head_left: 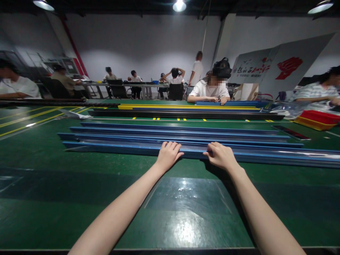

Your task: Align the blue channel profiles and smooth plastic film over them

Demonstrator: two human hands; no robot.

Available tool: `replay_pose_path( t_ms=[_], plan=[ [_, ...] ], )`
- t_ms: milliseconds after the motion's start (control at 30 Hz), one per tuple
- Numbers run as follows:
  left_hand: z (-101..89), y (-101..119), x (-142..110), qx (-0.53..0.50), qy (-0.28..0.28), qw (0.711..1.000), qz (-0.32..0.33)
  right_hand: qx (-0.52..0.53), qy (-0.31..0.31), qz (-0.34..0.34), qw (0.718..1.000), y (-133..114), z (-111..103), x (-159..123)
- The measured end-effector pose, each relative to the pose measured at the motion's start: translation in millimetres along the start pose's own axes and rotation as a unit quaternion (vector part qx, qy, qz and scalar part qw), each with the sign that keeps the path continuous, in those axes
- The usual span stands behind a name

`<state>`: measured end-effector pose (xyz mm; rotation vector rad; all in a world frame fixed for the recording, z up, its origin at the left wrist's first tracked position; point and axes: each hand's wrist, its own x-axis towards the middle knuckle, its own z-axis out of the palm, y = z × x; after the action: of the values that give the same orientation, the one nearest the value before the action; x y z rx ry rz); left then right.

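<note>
Both of my arms reach forward over a green table (pixel 79 177). My left hand (pixel 168 156) rests with its fingers curled over the near edge of the closest long blue rail (pixel 111 148). My right hand (pixel 220 155) grips the same rail a short way to the right, fingers bent over its top. Several more long blue rails (pixel 172 132) lie side by side just behind it, all running left to right.
Farther back lie black and yellow rails (pixel 186 107). A red tray (pixel 317 118) stands at the far right. A person in a white shirt (pixel 209 90) sits opposite; other people sit at the left, at the right and at tables along the back wall.
</note>
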<state>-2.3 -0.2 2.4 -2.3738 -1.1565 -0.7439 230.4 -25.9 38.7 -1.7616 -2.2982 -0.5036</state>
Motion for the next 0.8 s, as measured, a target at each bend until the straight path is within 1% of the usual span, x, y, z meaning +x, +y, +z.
replay_pose_path(
  t_ms=[133,300,567,667,800],
  plan=[
    [0.9,0.9,0.2,0.019,-0.009,0.999,-0.025,-0.008,0.007,-0.016,1.0,-0.7,0.6,-1.1],
    [1.2,1.3,0.6,0.027,-0.014,0.999,-0.031,-0.002,0.028,-0.049,0.998,-2.3,4.3,-1.4],
    [1.5,1.2,0.2,0.033,-0.012,0.999,-0.026,0.026,0.058,-0.104,0.993,-20.1,14.5,2.2],
    [1.4,1.2,0.3,0.034,-0.011,0.999,-0.024,0.036,0.069,-0.106,0.991,-19.4,17.1,2.9],
    [1.5,1.2,0.3,0.037,-0.008,0.999,-0.022,0.049,0.063,-0.1,0.992,-17.0,17.9,4.1]
  ],
)
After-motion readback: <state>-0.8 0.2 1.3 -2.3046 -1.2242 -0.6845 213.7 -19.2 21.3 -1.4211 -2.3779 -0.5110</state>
